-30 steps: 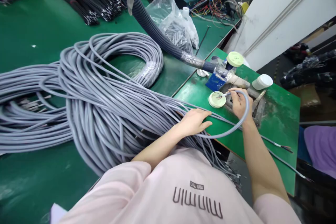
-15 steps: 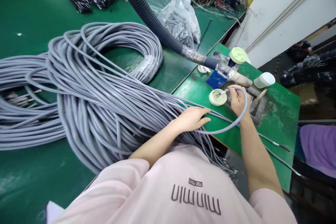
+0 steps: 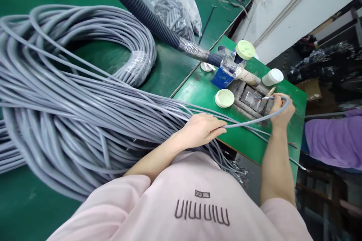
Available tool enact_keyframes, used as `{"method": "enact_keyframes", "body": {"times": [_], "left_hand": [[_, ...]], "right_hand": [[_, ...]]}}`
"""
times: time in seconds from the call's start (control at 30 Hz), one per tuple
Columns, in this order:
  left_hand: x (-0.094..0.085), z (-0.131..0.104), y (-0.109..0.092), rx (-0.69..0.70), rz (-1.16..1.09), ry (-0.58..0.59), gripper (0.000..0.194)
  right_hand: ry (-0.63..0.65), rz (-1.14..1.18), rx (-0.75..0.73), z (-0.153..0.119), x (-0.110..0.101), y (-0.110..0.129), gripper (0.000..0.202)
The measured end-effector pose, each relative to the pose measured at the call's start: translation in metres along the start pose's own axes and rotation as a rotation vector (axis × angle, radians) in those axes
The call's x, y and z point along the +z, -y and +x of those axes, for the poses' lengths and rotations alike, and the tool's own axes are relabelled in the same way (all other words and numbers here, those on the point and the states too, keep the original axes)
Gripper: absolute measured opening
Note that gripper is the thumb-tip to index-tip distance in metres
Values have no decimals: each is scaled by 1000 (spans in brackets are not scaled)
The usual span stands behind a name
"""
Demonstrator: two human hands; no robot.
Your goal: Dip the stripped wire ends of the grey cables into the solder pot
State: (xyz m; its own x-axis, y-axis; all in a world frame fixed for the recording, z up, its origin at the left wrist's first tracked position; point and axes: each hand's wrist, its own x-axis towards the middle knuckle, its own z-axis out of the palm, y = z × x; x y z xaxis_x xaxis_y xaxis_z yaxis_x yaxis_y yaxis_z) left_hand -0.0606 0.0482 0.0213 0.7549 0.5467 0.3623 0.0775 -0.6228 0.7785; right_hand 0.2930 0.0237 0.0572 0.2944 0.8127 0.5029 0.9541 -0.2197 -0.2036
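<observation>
My right hand [image 3: 283,110] pinches a grey cable [image 3: 256,121] near its stripped end, whose thin coloured wires point left over the silvery surface of a small metal pot [image 3: 251,98]. From there the cable bends back in an arc to my left hand [image 3: 202,131], which holds it between thumb and fingers. Beneath and beside my left hand lies a thick bundle of grey cables [image 3: 135,109]. A shallow round tub [image 3: 224,98] with pale contents sits left of the pot.
A ribbed hose [image 3: 158,26] with a taped end runs over the table to the pot. Around it are a blue box [image 3: 222,78], a yellow-lidded jar [image 3: 245,50], a white jar [image 3: 272,77] and a bag of grey pieces [image 3: 172,15]. A person's purple top [image 3: 333,139] shows at right.
My right hand has carried the wire ends right, from the pale tub to over the metal pot. My left hand, earlier loosely open on the bundle, has closed on the cable. The view has shifted.
</observation>
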Motion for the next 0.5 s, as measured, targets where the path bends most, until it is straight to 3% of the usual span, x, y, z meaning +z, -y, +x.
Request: {"method": "enact_keyframes", "body": {"times": [0.13, 0.5], "left_hand": [[6, 4, 2, 17, 79, -36, 37], [10, 9, 7, -10, 136, -26, 37]], "right_hand": [[-45, -19, -18, 1, 10, -8, 28], [6, -17, 7, 5, 29, -18, 30]]}}
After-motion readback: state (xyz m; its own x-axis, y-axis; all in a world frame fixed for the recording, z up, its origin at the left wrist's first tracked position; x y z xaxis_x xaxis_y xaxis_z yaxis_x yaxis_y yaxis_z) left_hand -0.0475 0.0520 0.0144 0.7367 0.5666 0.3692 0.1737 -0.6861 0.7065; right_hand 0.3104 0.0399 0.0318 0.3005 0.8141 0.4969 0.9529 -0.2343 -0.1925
